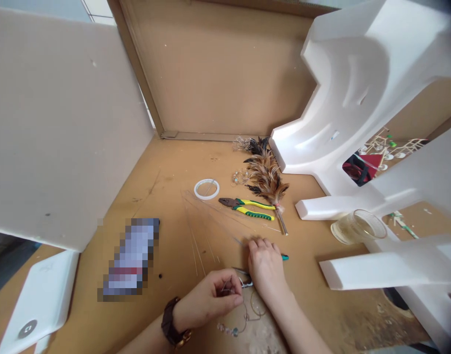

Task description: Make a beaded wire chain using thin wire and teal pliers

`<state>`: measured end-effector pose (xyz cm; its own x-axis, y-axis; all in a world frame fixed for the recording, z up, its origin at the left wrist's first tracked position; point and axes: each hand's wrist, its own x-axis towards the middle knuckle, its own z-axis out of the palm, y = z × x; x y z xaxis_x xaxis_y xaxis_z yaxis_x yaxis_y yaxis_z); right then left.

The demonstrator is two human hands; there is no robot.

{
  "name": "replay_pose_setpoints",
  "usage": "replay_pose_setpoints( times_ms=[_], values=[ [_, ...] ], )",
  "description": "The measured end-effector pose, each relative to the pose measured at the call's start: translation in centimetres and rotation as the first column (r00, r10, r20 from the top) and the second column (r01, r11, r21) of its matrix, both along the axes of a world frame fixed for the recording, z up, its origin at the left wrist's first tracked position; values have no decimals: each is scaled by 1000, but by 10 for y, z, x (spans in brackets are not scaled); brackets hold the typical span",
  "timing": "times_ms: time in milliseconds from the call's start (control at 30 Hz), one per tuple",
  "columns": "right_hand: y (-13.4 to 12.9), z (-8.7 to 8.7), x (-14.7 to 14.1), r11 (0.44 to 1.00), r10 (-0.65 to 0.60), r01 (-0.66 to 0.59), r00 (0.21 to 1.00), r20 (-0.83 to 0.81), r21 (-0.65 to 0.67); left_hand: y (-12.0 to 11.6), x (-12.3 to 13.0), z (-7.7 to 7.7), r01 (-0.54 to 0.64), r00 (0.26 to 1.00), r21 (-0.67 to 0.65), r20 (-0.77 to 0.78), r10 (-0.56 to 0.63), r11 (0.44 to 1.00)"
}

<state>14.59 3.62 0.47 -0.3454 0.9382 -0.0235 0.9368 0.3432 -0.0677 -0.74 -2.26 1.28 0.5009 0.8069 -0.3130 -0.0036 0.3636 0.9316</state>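
Combination pliers (237, 202) are lying behind a beaded wire (228, 330), with a smartphone (131, 258) resting left and a drinking glass (352, 228) right.

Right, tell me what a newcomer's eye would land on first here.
Probably the big white moulded foam piece looming over the right side. Next comes the brown-and-black feather bundle just left of it, with yellow-and-green-handled pliers lying beside its stem end. Then, at the bottom centre, the bare left hand, a dark brown watch on its wrist, and the bare right hand, close together.
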Motion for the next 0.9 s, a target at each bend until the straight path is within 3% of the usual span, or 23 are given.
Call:
replay_pose_setpoints(
  times_ms=[133, 333, 533, 700, 900],
  values=[
    [2, 7, -9, 999, 24, -20, 997, 79, -50, -1, 1, 3, -1, 1000, 14, -6, 1, 1000],
    [21, 10, 1, 993, 116, -114, 992, 43, -38, -4, 3, 3, 17, 999, 22, 31, -17, 1000],
    [50, 20, 23, 997, 63, -63, 998, 3, 41, -5, 5, 7, 29, 999, 34, 31, -30, 999],
    [51, 12, 26, 992, -4, 19, 993, -117, 121, -7, 6, 8, 92, 996, 40, 17, -93, 995],
    [29, 8, 19, 980, 175, -187, 971, -163, -63, -11, 7, 6, 199, 980, 56, -30, -197, 978]
  ],
)
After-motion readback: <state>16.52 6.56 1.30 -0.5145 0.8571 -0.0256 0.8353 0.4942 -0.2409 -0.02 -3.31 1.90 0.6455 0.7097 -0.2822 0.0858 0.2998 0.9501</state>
